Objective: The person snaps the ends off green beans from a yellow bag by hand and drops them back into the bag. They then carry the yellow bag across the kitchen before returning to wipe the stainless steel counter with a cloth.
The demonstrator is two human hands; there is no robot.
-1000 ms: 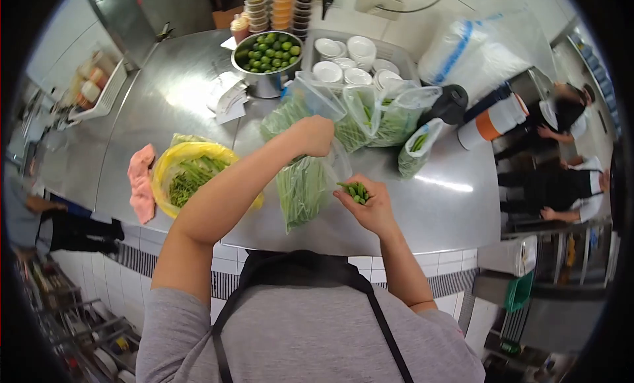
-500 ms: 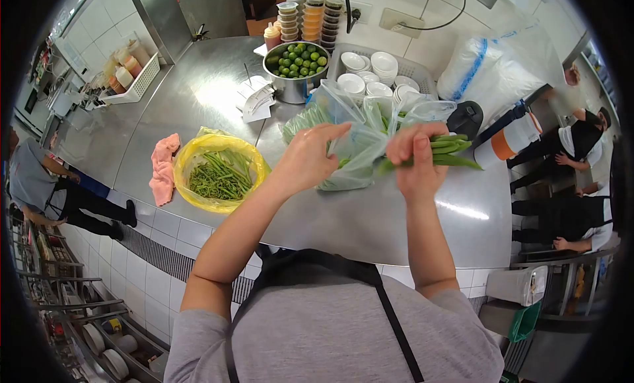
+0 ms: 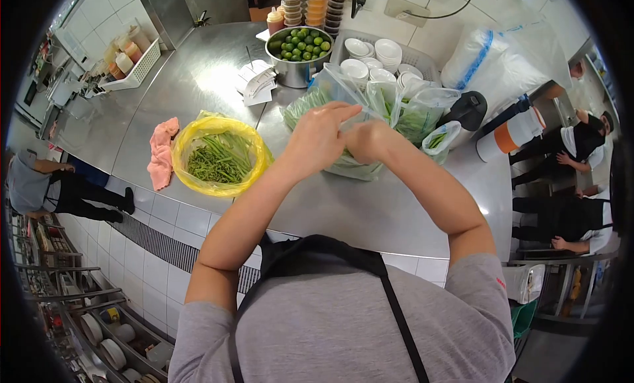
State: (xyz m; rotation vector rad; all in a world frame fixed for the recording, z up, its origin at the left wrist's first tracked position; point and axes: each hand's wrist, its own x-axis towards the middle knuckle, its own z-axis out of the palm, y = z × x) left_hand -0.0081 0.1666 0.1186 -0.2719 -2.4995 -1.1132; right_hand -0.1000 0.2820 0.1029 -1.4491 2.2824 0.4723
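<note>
My left hand (image 3: 316, 137) is at the mouth of a clear plastic bag (image 3: 360, 170) of green vegetables. Its index finger stretches out along the top; the other fingers appear curled at the bag's edge. My right hand (image 3: 368, 142) is bent inward over the same bag, close to my left fingertips. It is smeared by motion, with its fingers hidden, so what it holds does not show. To the right, green pods (image 3: 437, 141) sit in a small clear bag (image 3: 449, 133). More bagged greens (image 3: 415, 123) lie behind.
A yellow-lined container (image 3: 254, 175) of cut green stems stands left, beside a pink cloth (image 3: 162, 155). Behind are a pot of limes (image 3: 297, 71), a crate of white dishes (image 3: 429, 66), a black-lidded container (image 3: 467, 112) and a white-orange container (image 3: 508, 137). Other people stand at both sides.
My right hand has swung left from beside the bags to the bag at my left hand. The long green pods it held no longer show in it. My left hand has shifted slightly.
</note>
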